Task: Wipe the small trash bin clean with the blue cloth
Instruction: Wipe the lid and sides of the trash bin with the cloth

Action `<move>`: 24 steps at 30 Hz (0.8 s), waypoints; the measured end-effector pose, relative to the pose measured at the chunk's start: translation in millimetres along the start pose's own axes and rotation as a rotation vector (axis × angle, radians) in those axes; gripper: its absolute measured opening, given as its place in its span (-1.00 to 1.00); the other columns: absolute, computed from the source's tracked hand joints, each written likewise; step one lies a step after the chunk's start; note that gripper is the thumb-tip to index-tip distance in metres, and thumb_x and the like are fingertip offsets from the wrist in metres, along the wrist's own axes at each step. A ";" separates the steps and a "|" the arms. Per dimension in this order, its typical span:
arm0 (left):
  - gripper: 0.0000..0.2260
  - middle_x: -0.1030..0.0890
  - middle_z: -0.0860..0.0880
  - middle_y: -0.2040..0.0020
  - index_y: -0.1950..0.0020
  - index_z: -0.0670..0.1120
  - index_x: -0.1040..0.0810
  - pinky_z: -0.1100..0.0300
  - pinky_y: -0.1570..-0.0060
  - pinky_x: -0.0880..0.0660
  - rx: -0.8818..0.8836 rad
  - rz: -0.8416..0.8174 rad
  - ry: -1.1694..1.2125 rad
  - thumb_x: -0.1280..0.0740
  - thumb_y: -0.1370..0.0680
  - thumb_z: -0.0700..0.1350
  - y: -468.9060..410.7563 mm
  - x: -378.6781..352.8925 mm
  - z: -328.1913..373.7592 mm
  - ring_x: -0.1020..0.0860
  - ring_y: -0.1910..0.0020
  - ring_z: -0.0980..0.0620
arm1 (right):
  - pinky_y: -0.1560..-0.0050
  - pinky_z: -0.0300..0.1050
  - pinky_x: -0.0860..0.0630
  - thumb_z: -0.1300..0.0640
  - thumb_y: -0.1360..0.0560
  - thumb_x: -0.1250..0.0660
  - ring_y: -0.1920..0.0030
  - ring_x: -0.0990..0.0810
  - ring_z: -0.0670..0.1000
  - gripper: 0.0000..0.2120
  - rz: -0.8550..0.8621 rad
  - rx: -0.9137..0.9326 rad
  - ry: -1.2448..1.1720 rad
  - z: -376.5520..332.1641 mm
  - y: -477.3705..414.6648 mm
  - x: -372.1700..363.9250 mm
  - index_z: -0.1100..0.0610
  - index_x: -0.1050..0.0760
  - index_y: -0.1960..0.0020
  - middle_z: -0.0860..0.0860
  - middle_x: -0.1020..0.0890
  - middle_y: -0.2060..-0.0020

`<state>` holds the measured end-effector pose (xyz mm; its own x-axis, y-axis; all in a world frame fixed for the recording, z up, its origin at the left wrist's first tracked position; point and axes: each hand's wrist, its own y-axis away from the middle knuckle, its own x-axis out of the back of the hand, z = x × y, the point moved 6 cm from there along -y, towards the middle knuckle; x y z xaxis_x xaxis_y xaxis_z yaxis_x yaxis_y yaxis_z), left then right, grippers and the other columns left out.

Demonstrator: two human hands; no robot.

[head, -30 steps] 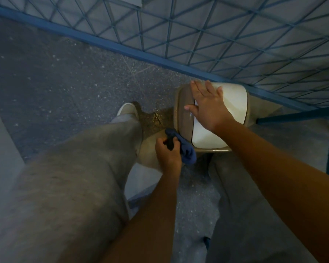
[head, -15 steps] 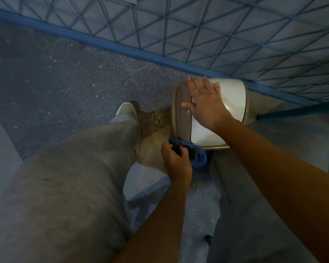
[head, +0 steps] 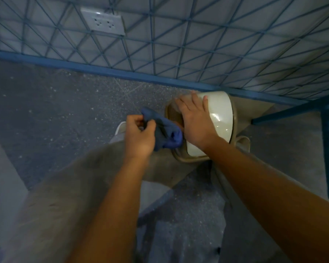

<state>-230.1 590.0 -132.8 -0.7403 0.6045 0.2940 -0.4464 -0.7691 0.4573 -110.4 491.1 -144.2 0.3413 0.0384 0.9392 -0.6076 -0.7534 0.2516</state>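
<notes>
Right hand [head: 195,123] flat on the bin [head: 219,118] — left hand [head: 140,136], fingers curled, grips the cloth [head: 164,130].

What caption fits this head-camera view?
The left hand grips a blue cloth beside the small trash bin while the right hand rests flat on its white lid.

Speckled grey floor [head: 46,103], small trash bin [head: 221,114] standing on it, white shoe [head: 120,128]

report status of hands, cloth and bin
Left hand grips blue cloth beside bin. Right hand flat on lid. Nothing blocking.
</notes>
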 end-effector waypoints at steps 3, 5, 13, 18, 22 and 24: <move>-0.85 -0.45 0.13 0.20 0.15 0.05 -0.36 0.35 0.20 -0.40 -0.071 -0.094 -0.040 -0.29 -0.53 -0.17 -14.1 15.8 26.5 -0.45 0.20 0.21 | -0.48 0.11 0.21 0.05 -0.51 -0.24 -0.52 0.04 0.14 -0.38 0.001 -0.003 -0.039 -4.8 1.9 1.7 0.13 -0.08 -0.48 0.09 -0.18 -0.48; -0.79 -0.46 0.14 0.18 0.20 0.10 -0.34 0.29 0.17 -0.43 -0.120 -0.108 -0.034 -0.28 -0.53 -0.16 -21.4 29.5 43.2 -0.45 0.19 0.23 | -0.49 0.11 0.18 0.04 -0.50 -0.25 -0.52 -0.01 0.14 -0.37 -0.006 0.033 -0.051 -9.7 5.2 3.1 0.13 -0.09 -0.48 0.10 -0.21 -0.47; -0.85 -0.51 0.09 0.17 0.12 0.08 -0.38 0.12 0.04 -0.51 -0.128 0.016 0.139 -0.31 -0.52 -0.13 -43.1 62.5 53.9 -0.53 0.12 0.12 | -0.44 0.07 0.28 0.06 -0.50 -0.27 -0.52 0.02 0.12 -0.36 -0.179 0.292 0.022 -9.0 33.3 -5.5 0.05 -0.06 -0.49 0.05 -0.18 -0.50; -0.81 -0.53 0.06 0.11 -0.10 -0.01 -0.37 0.15 0.04 -0.54 -0.063 0.014 0.195 -0.30 -0.53 -0.12 -43.7 60.1 50.2 -0.55 0.08 0.11 | -0.31 0.32 -0.21 0.10 -0.35 -0.42 -0.34 -0.40 0.27 -0.38 -0.120 0.520 0.163 -5.0 54.6 -13.9 0.10 -0.29 -0.36 0.14 -0.53 -0.27; -0.82 -0.55 0.02 0.01 -0.12 -0.01 -0.42 0.13 -0.01 -0.53 -0.018 0.021 0.203 -0.29 -0.53 -0.09 -46.0 60.0 46.2 -0.56 -0.01 0.04 | -0.23 0.21 -0.24 0.10 -0.17 -0.60 -0.25 -0.51 0.25 -0.26 -0.119 0.646 0.266 -6.4 62.5 -13.8 0.10 -0.43 -0.29 0.08 -0.60 -0.19; -0.82 -0.55 0.00 -0.03 -0.14 -0.01 -0.45 0.14 -0.03 -0.53 -0.020 0.032 0.187 -0.28 -0.54 -0.08 -46.8 60.4 45.3 -0.55 -0.03 0.05 | -0.22 0.18 -0.22 0.08 -0.10 -0.63 -0.24 -0.52 0.25 -0.19 -0.142 0.681 0.288 -5.1 65.9 -11.7 0.09 -0.42 -0.29 0.07 -0.60 -0.18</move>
<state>-231.2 671.9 -98.4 -0.8340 0.5321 0.1463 -0.4298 -0.7926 0.4325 -158.1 444.4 -137.4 0.1254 0.2652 0.9560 0.0378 -0.9642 0.2625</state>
